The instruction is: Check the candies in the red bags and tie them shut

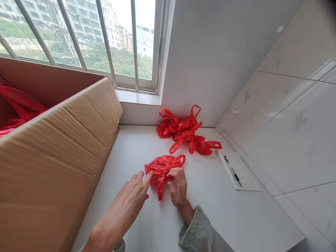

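A crumpled red plastic bag [163, 166] lies on the white tabletop, one handle loop at its upper right and another end trailing towards me. My left hand [135, 190] is at the bag's left edge, fingers stretched out and the index finger touching or just over the plastic. On the other side, my right hand [179, 187] has its fingers bent over the bag's lower right edge, with the thumb apart from them. Whether either hand presses on the plastic I cannot tell. Farther back, several knotted red plastic bags [181, 126] sit in a heap against the wall.
A large open cardboard box [70, 140] stands at the left with red plastic bags [19, 105] inside. To the right, a black pen [233, 170] rests on a white notebook [245, 175]. A barred window [118, 45] and tiled wall [288, 140] border the table [217, 217].
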Demonstrator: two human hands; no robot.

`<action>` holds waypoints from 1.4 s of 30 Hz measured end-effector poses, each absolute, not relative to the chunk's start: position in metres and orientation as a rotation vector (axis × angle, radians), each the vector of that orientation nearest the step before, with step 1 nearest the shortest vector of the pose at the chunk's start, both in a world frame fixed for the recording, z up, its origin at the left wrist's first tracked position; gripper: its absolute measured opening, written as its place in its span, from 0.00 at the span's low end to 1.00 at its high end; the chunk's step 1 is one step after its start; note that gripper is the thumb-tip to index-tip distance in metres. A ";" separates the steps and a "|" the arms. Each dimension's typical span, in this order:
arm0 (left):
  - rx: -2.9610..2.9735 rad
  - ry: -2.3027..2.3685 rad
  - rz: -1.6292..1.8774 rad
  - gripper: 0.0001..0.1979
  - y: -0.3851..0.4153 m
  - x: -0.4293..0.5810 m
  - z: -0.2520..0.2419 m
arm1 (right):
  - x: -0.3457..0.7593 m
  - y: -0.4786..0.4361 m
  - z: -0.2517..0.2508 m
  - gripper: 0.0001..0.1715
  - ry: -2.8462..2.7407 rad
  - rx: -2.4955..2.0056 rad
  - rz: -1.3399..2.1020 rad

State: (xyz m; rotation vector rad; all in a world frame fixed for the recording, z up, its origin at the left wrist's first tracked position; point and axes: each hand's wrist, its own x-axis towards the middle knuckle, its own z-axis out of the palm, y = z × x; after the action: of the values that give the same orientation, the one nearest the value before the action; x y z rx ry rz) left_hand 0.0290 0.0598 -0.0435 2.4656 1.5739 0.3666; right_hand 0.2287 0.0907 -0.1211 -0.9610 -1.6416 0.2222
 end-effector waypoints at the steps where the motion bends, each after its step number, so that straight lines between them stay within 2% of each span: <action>1: 2.473 1.555 0.372 0.24 0.063 0.034 -0.039 | 0.233 0.092 -0.121 0.10 -1.583 -1.035 0.229; 6: 2.500 1.399 0.366 0.23 0.090 0.079 -0.023 | 0.257 0.112 -0.126 0.16 -1.558 -1.239 0.279; 8: 2.540 1.326 0.474 0.24 0.101 0.095 -0.032 | 0.261 0.118 -0.128 0.18 -1.693 -1.195 0.269; 11: 2.527 1.331 0.519 0.23 0.115 0.106 -0.057 | 0.262 0.122 -0.130 0.15 -1.781 -1.180 0.218; 15: 2.373 1.441 0.595 0.09 0.132 0.092 -0.079 | 0.258 0.128 -0.133 0.07 -1.756 -1.159 0.042; 18: 2.233 1.349 0.755 0.02 0.140 0.076 -0.080 | 0.257 0.130 -0.134 0.05 -1.715 -1.169 -0.056; 24: 2.052 1.425 1.034 0.09 0.144 0.054 -0.069 | 0.267 0.128 -0.132 0.07 -1.477 -1.284 -0.046; 28: 1.664 1.607 1.194 0.11 0.149 0.038 -0.065 | 0.278 0.127 -0.132 0.07 -1.283 -1.352 0.123; 30: 1.621 1.633 1.163 0.09 0.148 0.032 -0.060 | 0.281 0.125 -0.130 0.05 -1.299 -1.311 0.233; 32: 1.771 1.565 1.096 0.14 0.142 0.031 -0.050 | 0.279 0.121 -0.127 0.04 -1.375 -1.248 0.302; 34: 2.035 1.403 0.985 0.20 0.134 0.035 -0.039 | 0.275 0.117 -0.122 0.08 -1.457 -1.196 0.324; 36: 2.290 1.239 0.849 0.21 0.126 0.044 -0.029 | 0.270 0.113 -0.115 0.14 -1.514 -1.164 0.312; 39: 2.514 1.256 0.666 0.17 0.122 0.060 -0.026 | 0.262 0.112 -0.106 0.17 -1.590 -1.204 0.298; 42: 2.527 1.412 0.592 0.12 0.127 0.067 -0.030 | 0.259 0.115 -0.098 0.10 -1.667 -1.277 0.358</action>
State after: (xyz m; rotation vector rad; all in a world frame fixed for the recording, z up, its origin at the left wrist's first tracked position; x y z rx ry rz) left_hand 0.0671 0.1271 -0.0305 2.5265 1.4121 0.5924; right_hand 0.2594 0.1154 -0.0983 -1.2770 -1.6667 0.3583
